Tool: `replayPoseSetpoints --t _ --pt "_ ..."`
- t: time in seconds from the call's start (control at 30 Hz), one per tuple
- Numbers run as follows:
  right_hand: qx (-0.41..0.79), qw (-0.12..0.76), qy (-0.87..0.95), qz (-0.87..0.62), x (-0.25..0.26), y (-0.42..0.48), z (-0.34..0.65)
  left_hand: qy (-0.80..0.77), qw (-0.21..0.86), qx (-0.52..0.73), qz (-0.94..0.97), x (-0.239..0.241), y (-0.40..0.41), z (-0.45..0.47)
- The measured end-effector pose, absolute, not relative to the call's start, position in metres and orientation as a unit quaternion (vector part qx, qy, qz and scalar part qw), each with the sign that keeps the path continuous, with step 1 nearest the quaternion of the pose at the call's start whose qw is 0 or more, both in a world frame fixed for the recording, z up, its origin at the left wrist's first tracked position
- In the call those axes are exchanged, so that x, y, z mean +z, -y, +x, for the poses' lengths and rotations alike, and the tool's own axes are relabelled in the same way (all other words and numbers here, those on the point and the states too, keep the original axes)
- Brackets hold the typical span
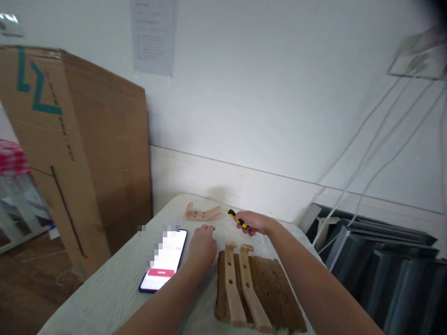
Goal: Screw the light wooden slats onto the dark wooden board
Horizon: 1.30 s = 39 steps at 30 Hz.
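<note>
My right hand [254,222] is wrapped round a screwdriver [231,213] with a yellow-and-black handle, held above the far part of the table. Over the cloth, my left hand [204,242] is loosely bent with its fingers a little apart, and nothing shows in it. Just beyond the left hand lies a bent wooden hook [202,214] with drilled holes. Two more wooden hooks, a left one [230,281] and a right one [248,284], rest side by side on a brown board [272,284] between my forearms. Their hooked ends point away from me.
A lit phone [165,267] lies left of my left hand on the cloth-covered table [104,298]. A tall cardboard box [108,153] stands at the left. Dark grey panels [394,270] lean at the right, below hanging white cables [377,121]. The white wall [265,93] rises behind the table.
</note>
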State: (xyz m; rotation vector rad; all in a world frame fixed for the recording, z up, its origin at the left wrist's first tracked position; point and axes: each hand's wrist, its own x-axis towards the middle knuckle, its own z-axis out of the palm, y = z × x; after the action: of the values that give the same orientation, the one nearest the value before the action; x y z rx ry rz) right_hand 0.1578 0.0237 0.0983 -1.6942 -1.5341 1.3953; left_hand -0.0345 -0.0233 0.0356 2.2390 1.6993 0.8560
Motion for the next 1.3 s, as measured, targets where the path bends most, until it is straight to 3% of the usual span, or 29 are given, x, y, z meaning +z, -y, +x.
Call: replayPoseSetpoints --t 0.13,0.43,0.63,0.77,0.97,1.3 --pt "0.471 0.236 0.576 -0.625 0.084 -0.05 0.14 -0.593 0.089 0.123 0.791 0.042 0.039 -0.033" --pt "0.433 0.242 0.542 -0.678 0.058 -0.09 0.111 -0.572 0.053 0.108 0.811 0.036 0.029 -0.021" --pt "0.455 0.258 0.537 -0.662 0.052 -0.09 0.108 -0.603 0.026 0.138 0.786 0.03 0.024 -0.022" --pt "0.447 0.316 0.53 -0.647 0.066 -0.081 0.125 -0.603 0.021 0.209 0.77 0.035 0.026 -0.024" --pt "0.399 0.444 0.467 -0.653 0.092 -0.036 0.18 -0.59 0.162 0.354 0.707 0.038 0.037 -0.02" --pt "0.436 0.503 0.321 -0.674 0.061 0.065 0.26 -0.573 0.159 0.309 0.743 0.033 0.05 -0.011"
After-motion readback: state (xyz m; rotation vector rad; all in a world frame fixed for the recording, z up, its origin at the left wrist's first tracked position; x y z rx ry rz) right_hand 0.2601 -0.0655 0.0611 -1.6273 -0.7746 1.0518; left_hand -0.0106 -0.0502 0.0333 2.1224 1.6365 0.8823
